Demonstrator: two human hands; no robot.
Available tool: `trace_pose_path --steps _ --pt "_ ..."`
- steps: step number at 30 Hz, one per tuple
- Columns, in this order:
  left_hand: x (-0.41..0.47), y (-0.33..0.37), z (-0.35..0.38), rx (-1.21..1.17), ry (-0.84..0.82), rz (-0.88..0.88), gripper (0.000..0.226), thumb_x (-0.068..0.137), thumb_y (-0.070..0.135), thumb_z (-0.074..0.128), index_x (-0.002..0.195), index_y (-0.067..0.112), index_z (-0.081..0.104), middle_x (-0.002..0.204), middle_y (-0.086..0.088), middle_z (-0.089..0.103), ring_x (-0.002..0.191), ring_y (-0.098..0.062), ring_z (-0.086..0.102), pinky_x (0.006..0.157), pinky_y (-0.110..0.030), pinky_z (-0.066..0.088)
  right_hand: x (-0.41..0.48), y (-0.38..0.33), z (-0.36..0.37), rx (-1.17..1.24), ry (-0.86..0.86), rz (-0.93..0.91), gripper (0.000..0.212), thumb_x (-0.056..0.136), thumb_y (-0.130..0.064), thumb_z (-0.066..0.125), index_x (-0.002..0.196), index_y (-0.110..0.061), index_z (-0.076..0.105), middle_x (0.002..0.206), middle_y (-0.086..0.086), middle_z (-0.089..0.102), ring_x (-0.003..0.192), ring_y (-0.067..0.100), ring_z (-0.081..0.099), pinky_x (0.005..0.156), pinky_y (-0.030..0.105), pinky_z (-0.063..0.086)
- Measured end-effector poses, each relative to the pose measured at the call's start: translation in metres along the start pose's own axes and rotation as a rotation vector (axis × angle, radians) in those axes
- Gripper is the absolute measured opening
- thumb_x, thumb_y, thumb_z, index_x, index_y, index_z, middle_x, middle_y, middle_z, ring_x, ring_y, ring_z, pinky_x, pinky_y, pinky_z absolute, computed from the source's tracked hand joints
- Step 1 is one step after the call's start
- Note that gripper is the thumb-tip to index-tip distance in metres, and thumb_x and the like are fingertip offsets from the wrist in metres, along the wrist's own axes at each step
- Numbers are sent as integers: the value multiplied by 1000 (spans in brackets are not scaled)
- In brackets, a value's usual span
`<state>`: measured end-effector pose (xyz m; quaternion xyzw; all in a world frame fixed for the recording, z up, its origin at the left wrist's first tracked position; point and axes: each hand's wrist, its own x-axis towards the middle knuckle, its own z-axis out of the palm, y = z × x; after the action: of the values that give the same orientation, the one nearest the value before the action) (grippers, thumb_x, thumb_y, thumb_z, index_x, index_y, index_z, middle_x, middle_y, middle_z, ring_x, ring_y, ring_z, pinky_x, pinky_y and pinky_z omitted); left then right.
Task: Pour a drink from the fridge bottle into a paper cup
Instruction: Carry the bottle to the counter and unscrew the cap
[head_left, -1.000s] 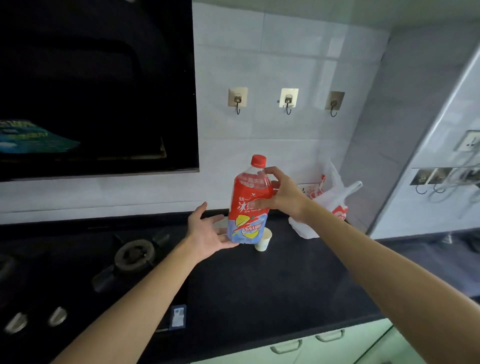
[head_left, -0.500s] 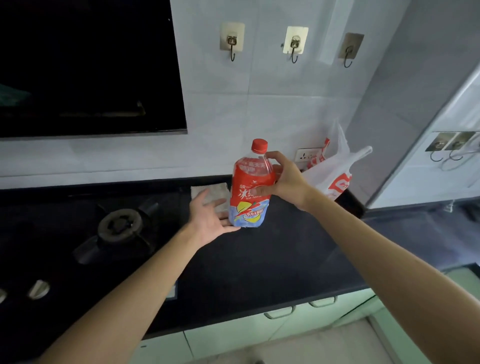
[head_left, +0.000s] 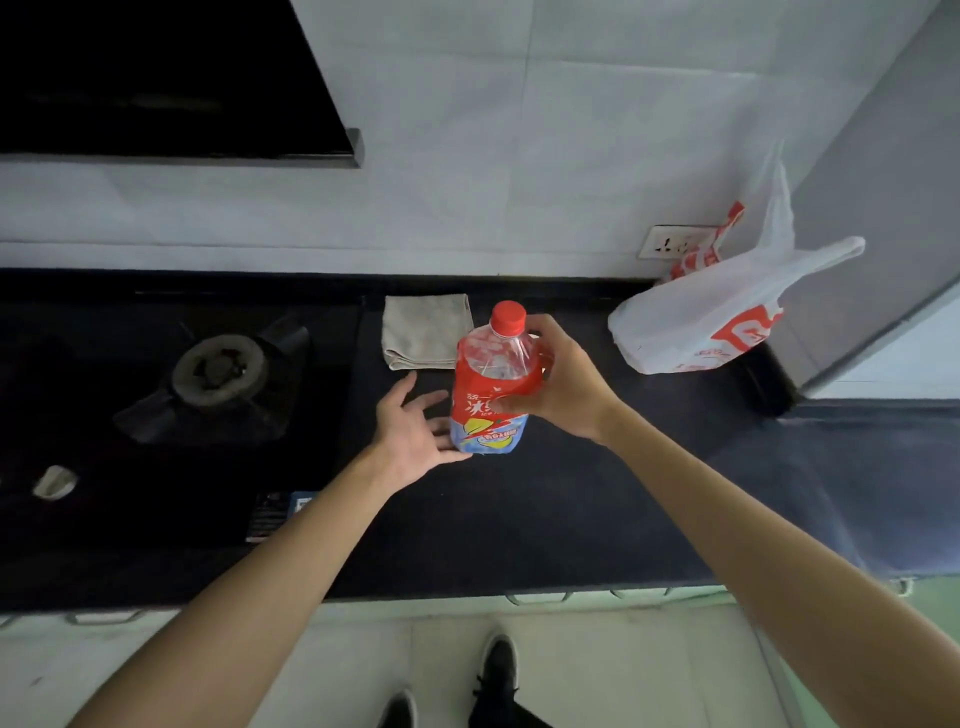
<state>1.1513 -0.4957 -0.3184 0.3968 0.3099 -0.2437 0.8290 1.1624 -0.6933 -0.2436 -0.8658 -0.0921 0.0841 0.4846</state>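
Head view looks down on the dark table (head_left: 597, 493), where my right hand (head_left: 563, 389) grips the drink bottle (head_left: 485, 400) round its upper half. My fingers (head_left: 540, 327) curl over its shoulder just under the red cap (head_left: 509, 317), and my thumb presses on the red label. The bottle is upright near the table's middle; I cannot tell whether its base rests on the surface. My left hand (head_left: 415, 434) is palm up just left of the bottle's base, fingers (head_left: 428, 402) straight and spread, holding nothing. A folded grey cloth (head_left: 426, 332) lies just beyond, a gas burner (head_left: 221, 369) sits to the left, and a white and red plastic bag (head_left: 711, 317) slumps at the far right by the wall.
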Motion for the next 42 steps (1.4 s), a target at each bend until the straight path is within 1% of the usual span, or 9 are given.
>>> trace_pose_path --steps 3,6,12,16,23,27,31,35,42 --pt "6 -17 0 -55 64 3 67 95 56 45 142 8 50 139 -29 53 125 -48 53 109 -66 34 3 19 4 41 -36 -2 86 61 -16 94 128 -28 42 124 -2 58 109 11 62 84 26 58" --pt "11 -28 -5 -77 101 12 65 95 55 46 140 8 51 137 -28 55 125 -47 54 107 -64 35 1 27 12 73 -79 -18 84 62 -12 93 124 -32 40 116 -12 59 105 3 62 75 12 54" --pt "15 -35 -20 -56 154 13 60 97 53 44 138 10 52 135 -25 57 124 -45 55 104 -63 37 -3 44 30 146 -85 -8 85 61 -11 93 126 -29 43 119 -6 63 109 10 64 82 21 57" --pt "19 -36 -31 -22 170 -18 62 97 54 43 139 10 52 136 -24 57 124 -46 55 104 -63 37 -6 46 44 137 -90 -13 84 61 -14 94 127 -29 43 117 -13 62 108 5 63 79 15 54" --pt "23 -31 -37 56 170 -33 55 99 51 42 133 10 57 133 -22 60 120 -41 58 105 -58 37 -8 39 58 109 -75 -11 83 62 -16 93 126 -33 42 114 -22 59 107 -1 61 79 13 53" --pt "25 -20 -47 71 144 -29 58 99 52 41 139 12 53 132 -24 60 120 -38 57 103 -54 39 -9 39 67 84 -64 -39 82 63 -15 93 129 -26 44 117 -23 55 111 3 59 88 17 54" --pt "28 -16 -52 105 134 -5 58 99 52 42 141 15 52 131 -23 61 122 -38 57 112 -58 36 -11 39 72 90 -29 -35 81 65 -19 92 129 -28 42 117 -23 54 109 -3 58 84 13 53" --pt "29 -16 -60 106 128 2 58 99 52 41 141 14 52 133 -24 59 124 -38 56 113 -58 35 -11 41 77 101 -17 -24 81 65 -20 92 130 -25 43 117 -24 54 110 -10 56 81 9 51" --pt "22 -20 -67 -9 117 32 55 100 48 40 136 10 57 131 -24 61 126 -36 55 110 -54 37 -9 49 84 70 -30 1 80 67 -21 91 129 -31 41 120 -20 53 107 -9 56 81 7 49"
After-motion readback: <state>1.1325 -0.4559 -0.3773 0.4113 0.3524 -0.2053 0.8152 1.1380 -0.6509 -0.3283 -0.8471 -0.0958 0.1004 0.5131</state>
